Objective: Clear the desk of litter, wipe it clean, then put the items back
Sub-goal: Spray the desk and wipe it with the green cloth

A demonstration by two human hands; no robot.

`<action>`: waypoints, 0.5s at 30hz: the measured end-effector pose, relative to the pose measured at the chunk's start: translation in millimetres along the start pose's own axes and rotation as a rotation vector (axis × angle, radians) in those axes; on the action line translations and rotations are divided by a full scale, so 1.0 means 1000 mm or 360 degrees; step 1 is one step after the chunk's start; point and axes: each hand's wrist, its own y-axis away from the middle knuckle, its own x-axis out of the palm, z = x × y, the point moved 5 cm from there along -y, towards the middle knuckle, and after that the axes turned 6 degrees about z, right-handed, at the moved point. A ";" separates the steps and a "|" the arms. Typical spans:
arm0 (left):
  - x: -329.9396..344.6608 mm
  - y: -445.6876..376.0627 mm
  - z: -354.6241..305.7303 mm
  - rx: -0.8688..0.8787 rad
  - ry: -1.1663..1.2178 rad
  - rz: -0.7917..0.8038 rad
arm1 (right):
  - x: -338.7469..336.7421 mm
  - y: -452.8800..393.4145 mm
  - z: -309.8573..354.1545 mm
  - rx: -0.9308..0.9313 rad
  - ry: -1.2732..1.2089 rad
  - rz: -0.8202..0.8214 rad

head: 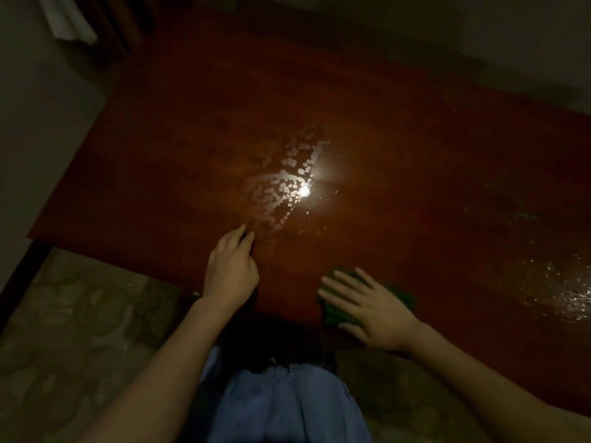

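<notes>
Your right hand (371,306) lies flat, fingers spread straight, pressing a green cloth (339,310) onto the reddish-brown desk (367,129) at its near edge; the cloth shows under your palm and beyond your fingers on both sides. Your left hand (232,270) rests on the desk just to the left of your right, fingers relaxed and close together, holding nothing. Just beyond your left fingertips, wet droplets (287,180) glint under a bright reflection. Further wet sheen (563,289) lies well to the right of your right hand.

Wet red-brown desk (351,116) bears a green cloth (339,311).
</notes>
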 end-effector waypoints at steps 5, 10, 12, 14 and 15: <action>0.008 0.015 0.004 0.0046 -0.0044 0.0028 | -0.022 -0.018 -0.077 0.1236 -0.0471 -0.0214; 0.012 0.026 0.011 0.0111 -0.0005 0.0040 | -0.051 -0.096 -0.065 0.1367 -0.0491 -0.0219; 0.012 0.029 0.018 0.0103 0.0053 0.0028 | -0.056 -0.118 -0.024 0.0996 -0.0407 -0.0160; 0.009 0.030 0.024 0.0073 0.0083 -0.0011 | -0.051 -0.120 0.027 0.0580 -0.0330 -0.0102; 0.008 0.031 0.025 0.0056 0.0080 -0.0027 | -0.043 -0.112 0.049 0.0405 -0.0307 -0.0076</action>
